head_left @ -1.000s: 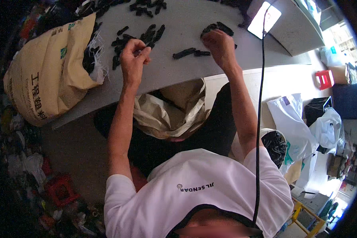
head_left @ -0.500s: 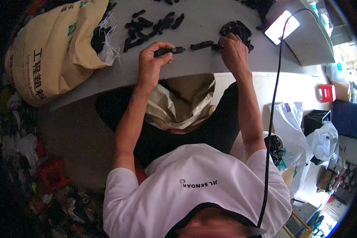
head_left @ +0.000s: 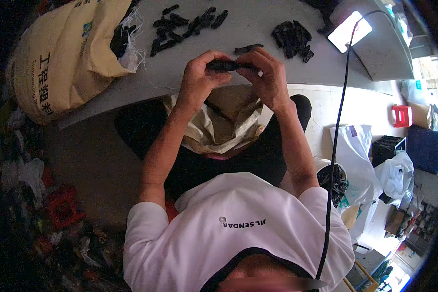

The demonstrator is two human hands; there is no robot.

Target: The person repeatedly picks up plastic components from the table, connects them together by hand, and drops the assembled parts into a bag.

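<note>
My left hand (head_left: 199, 78) grips a slim black plastic part (head_left: 221, 65) between thumb and fingers, above the table's near edge. Pinched in my right hand (head_left: 270, 80) is another black piece, partly hidden by the fingers. The two pieces meet end to end between the hands; whether they are joined I cannot tell. Just beyond my right hand a single black part (head_left: 248, 48) lies on the grey table (head_left: 238, 29). Farther right sits a heap of black pieces (head_left: 292, 39), and a loose group of black parts (head_left: 194, 24) lies to the far left.
A large tan woven sack (head_left: 68, 63) leans on the table's left, its frayed mouth showing black contents. An open sack (head_left: 219, 126) rests between my knees. A black cable (head_left: 336, 131) hangs on the right, near a bucket of black parts (head_left: 333, 185) and white bags (head_left: 355, 160).
My right hand has come from the right heap to meet my left hand, which shifted slightly right. The part in my left hand now touches the piece in my right.
</note>
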